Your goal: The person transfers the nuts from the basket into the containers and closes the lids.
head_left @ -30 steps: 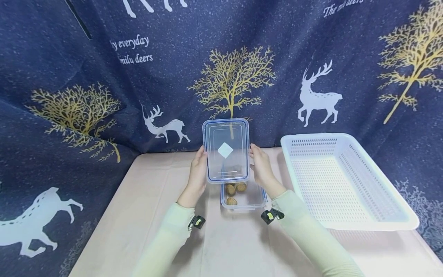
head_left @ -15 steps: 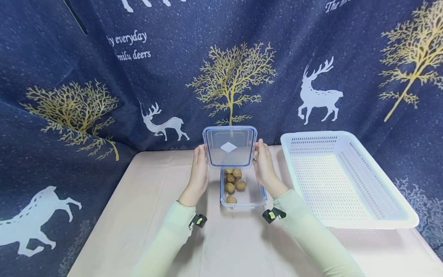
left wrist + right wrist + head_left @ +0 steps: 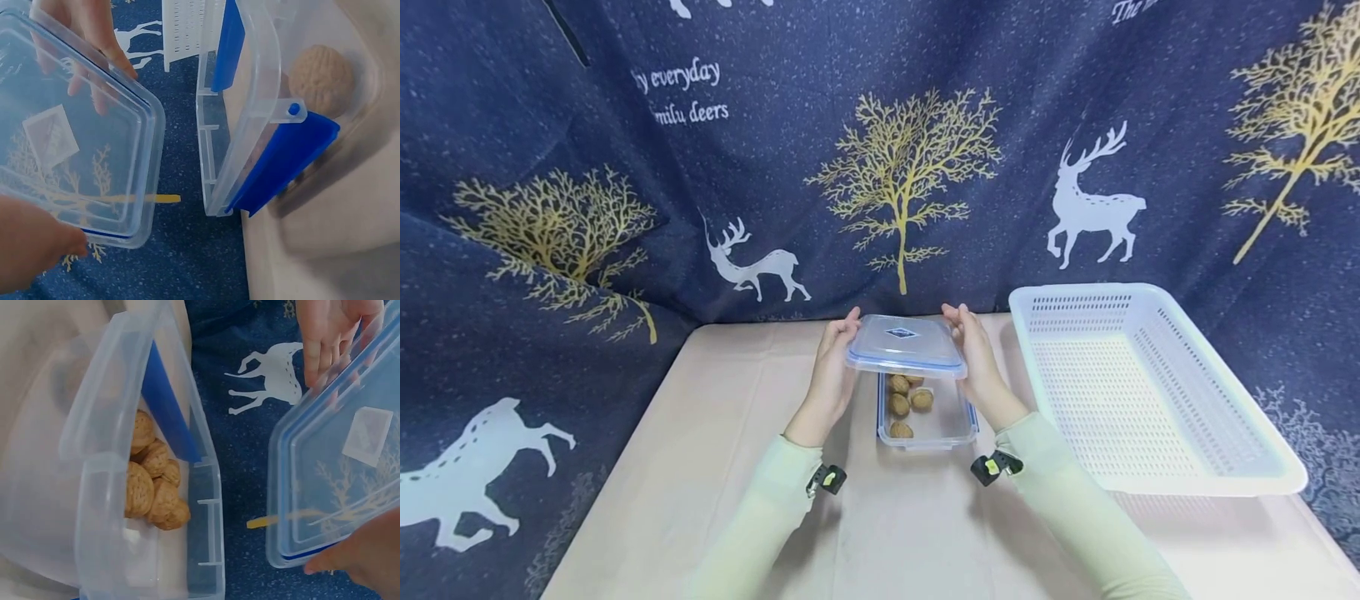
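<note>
A clear plastic lid (image 3: 910, 348) with a blue seal and a diamond-shaped sticker hangs above the far part of a clear food container (image 3: 928, 442). My left hand (image 3: 829, 379) grips its left edge, and my right hand (image 3: 985, 375) grips the right edge. Several walnuts (image 3: 922, 401) lie in the container, mostly along its left side; the lid hides the far end. In the left wrist view, the lid (image 3: 125, 162) stands apart from the container, whose blue locking flap (image 3: 284, 165) hangs outward. The right wrist view shows a cluster of walnuts (image 3: 164, 503) through the wall.
A large white perforated plastic basket (image 3: 1247, 417) stands on the right of the table. The table (image 3: 715, 467) has a pale cover. Behind it hangs a dark blue cloth (image 3: 850, 50) printed with deer and trees.
The lid has come down from nearly upright and tipped over toward flat, its top now facing up. Both hands have kept hold of it. The container has stayed put.
</note>
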A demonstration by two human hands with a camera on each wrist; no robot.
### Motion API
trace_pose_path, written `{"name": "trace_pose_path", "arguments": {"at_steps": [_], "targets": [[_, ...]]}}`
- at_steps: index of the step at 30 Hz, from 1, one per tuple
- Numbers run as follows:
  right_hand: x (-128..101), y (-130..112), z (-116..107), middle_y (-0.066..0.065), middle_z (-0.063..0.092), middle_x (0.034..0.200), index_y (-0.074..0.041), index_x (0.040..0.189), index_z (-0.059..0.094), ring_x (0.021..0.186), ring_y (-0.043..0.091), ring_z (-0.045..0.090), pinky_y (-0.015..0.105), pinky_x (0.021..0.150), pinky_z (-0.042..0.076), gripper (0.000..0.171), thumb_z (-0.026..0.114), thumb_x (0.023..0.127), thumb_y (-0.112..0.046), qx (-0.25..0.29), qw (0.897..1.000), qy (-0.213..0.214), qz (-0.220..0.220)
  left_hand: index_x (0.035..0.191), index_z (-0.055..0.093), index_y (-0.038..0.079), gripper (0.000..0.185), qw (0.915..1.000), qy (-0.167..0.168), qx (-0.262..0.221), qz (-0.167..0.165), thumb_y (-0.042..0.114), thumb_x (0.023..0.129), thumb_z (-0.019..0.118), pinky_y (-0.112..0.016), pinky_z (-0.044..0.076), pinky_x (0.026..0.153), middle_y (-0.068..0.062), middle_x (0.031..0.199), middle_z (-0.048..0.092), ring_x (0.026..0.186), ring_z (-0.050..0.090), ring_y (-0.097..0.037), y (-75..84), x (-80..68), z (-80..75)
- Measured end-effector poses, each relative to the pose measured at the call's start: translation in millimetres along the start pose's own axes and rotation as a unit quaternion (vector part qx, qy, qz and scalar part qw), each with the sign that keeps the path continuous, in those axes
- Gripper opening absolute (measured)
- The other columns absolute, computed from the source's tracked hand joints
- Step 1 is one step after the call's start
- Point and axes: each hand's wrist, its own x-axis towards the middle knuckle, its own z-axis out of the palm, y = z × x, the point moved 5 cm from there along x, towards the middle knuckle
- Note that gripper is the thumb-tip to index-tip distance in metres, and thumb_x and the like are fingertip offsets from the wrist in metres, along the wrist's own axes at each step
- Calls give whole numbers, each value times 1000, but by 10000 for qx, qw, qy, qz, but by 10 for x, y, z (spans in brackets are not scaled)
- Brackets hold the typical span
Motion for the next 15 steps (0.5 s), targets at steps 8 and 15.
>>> {"name": "trace_pose_path", "arguments": {"at_steps": [8, 15], "targets": [[7, -10, -97, 14, 37, 150, 2, 141, 38, 140, 25, 31, 36, 119, 21, 43, 38, 103, -20, -897, 9944, 280, -481, 141, 32, -4, 49, 9956, -218, 775, -474, 0, 93, 32, -39, 14, 121, -11, 161, 10, 147, 8, -26, -150, 1, -30], [41, 11, -131, 17, 28, 155, 5, 145, 33, 145, 26, 19, 33, 120, 17, 50, 45, 98, -4, -1199, 9909, 211, -574, 150, 17, -2, 56, 9878, -75, 1342, -781, 6, 98, 36, -44, 22, 118, -21, 155, 20, 143, 22, -33, -252, -17, -16]]}}
